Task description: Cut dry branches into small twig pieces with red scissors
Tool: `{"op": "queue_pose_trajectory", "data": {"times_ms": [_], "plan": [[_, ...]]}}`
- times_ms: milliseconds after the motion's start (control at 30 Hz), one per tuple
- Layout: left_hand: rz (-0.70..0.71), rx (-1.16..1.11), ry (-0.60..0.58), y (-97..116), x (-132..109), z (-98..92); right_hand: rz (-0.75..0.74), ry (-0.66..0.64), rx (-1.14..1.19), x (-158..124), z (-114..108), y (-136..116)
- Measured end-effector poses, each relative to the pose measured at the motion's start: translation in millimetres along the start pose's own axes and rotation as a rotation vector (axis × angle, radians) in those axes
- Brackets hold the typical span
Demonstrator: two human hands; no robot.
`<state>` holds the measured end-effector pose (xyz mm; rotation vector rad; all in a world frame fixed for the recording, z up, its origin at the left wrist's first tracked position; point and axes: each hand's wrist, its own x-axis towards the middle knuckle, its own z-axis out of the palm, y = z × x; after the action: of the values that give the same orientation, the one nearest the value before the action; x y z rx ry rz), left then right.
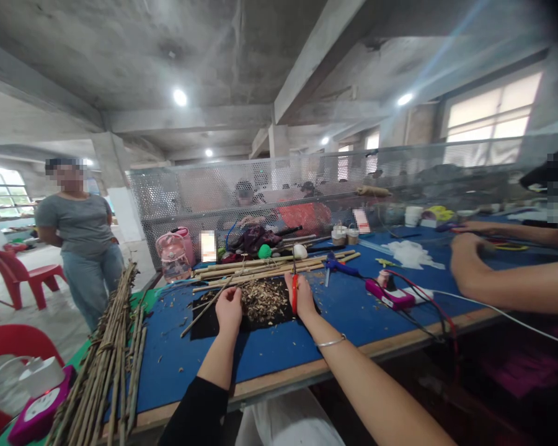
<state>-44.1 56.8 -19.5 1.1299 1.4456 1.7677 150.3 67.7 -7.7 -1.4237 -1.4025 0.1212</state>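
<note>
Blue-topped table [270, 353], wooden front edge toward the wearer. Left hand [229, 306] over the left part of a black cloth [207, 328]: fingers drawn in narrow, thumb near the fingertips — cannot tell whether anything is pinched there. A thin stick [195, 322] slants past this hand, its lower end beyond the cloth's left edge; held or merely behind the fingers, unclear. Right hand [305, 298] closed round red-handled scissors [294, 296], blades pointing up and away from the front edge. Wood chips [266, 302] lie heaped on the cloth between the hands.

Around: long pale rods [315, 264] lie crosswise just beyond the cloth, hemming in its far side; behind them a green ball [264, 251], a white ball [300, 251] and dark fabric [253, 238]. Blue glue gun [343, 267] near the rods' right ends. Farther right, a purple power strip [390, 296], cables beside it trailing over the front edge; beyond it, white plastic sheeting [413, 254]. A co-worker's forearms [497, 275] reach in over the right end. Mesh divider [190, 186] stands along the far edge; pink bag [174, 251] at the far left corner.

Room: a strip of blue top runs between cloth and front edge, opening wider between cloth and power strip. Left edge taken up by a bundle of sticks [114, 353] — lengthwise, reaching the near left corner.
</note>
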Motion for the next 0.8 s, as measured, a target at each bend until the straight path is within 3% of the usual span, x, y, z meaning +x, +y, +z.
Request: {"op": "queue_pose_trajectory", "data": {"times_ms": [133,267,467,633,800], "plan": [[0.036,0.012,-0.058,6.1,-3.8,-0.2,-0.176,-0.021,-0.094,-5.4,-4.1,-9.2],[0.044,-0.004,-0.077,9.5,-5.9,-0.2,-0.055,-0.132,-0.186,-7.0,-5.8,-15.9],[-0.089,-0.132,-0.101,20.8,-12.2,1.0,-0.059,-0.208,-0.249,-9.8,-5.8,-19.5],[-0.109,-0.144,-0.107,26.0,-14.9,0.9,-0.355,-0.285,-0.241,-20.7,-3.0,-30.6],[-0.077,-0.161,-0.166,22.2,-13.8,2.9,-0.422,-0.358,-0.271,-24.9,-2.5,-37.2]]}}
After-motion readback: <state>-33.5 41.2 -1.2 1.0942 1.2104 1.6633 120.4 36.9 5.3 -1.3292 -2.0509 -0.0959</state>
